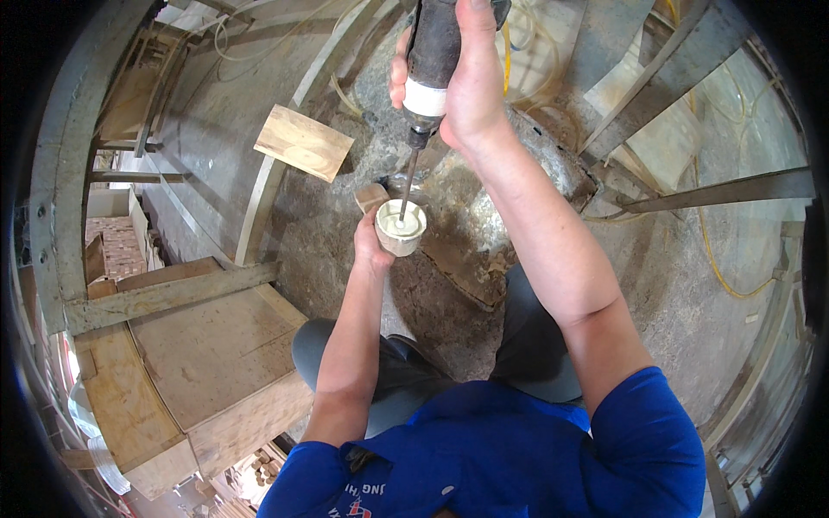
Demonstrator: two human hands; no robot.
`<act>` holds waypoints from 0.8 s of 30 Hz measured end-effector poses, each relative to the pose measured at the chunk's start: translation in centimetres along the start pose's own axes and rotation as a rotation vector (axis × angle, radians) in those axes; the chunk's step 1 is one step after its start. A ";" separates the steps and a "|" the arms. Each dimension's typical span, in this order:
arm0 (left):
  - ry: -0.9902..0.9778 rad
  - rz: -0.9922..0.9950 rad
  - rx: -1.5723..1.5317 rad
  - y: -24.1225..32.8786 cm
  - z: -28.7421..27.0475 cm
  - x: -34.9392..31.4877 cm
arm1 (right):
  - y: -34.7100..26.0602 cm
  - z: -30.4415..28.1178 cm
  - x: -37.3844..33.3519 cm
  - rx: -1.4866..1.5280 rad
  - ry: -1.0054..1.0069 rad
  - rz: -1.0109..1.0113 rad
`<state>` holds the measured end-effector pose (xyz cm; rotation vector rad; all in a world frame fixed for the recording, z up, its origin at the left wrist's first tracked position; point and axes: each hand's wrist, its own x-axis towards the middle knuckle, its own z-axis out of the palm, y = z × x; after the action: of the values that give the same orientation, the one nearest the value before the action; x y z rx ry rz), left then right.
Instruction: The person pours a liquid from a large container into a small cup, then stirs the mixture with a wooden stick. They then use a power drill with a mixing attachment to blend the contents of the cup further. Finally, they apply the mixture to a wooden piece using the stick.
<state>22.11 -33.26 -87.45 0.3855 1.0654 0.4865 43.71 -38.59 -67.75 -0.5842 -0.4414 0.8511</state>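
In front of me my left hand (371,242) is wrapped round a small cup (401,243) with a crusted, pale outside. Creamy whitish liquid (411,221) fills part of it. My right hand (473,86) grips a dark power drill (432,52) held upright, pointing down. From its chuck a thin metal rod (411,177) runs down into the liquid; the rod's lower end is hidden there. Just behind the cup, by my left fingers, is a small wooden block (372,197).
A wooden board (304,142) lies at the far left on a metal rail (263,203). A large wooden box (216,345) stands left of my knee. Metal beams (673,78) rise at the right, with a yellow hose (712,250) on the stained concrete floor (622,268).
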 end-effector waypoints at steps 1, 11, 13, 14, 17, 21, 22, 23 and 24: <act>-0.002 -0.001 -0.005 0.0 -0.1 0.1 | 0.0 0.0 0.0 0.008 -0.008 -0.004; -0.021 0.007 -0.009 0.2 -0.1 0.3 | 0.1 -0.3 0.2 0.002 -0.012 -0.051; -0.024 0.010 -0.009 0.1 -0.1 0.2 | 0.0 -0.4 0.2 -0.013 0.005 -0.052; -0.024 0.014 -0.003 0.1 -0.1 0.2 | 0.0 -0.4 0.2 -0.020 0.013 -0.052; -0.020 0.009 -0.008 0.1 -0.1 0.2 | 0.1 -0.5 0.2 0.012 -0.020 -0.056; -0.001 0.008 -0.022 0.1 -0.1 0.1 | 0.0 -0.1 0.2 0.067 -0.036 -0.023; -0.007 0.016 -0.024 0.1 -0.1 0.1 | 0.1 -0.1 0.1 0.077 -0.036 -0.022; -0.014 0.023 -0.026 0.1 -0.1 0.1 | 0.1 -0.2 0.1 0.087 -0.036 -0.021; -0.020 0.031 -0.028 0.1 0.0 0.0 | 0.1 -0.1 0.1 0.095 -0.030 -0.019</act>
<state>22.05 -33.11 -87.42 0.3820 1.0333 0.5238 43.78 -38.52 -67.90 -0.4795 -0.4311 0.8595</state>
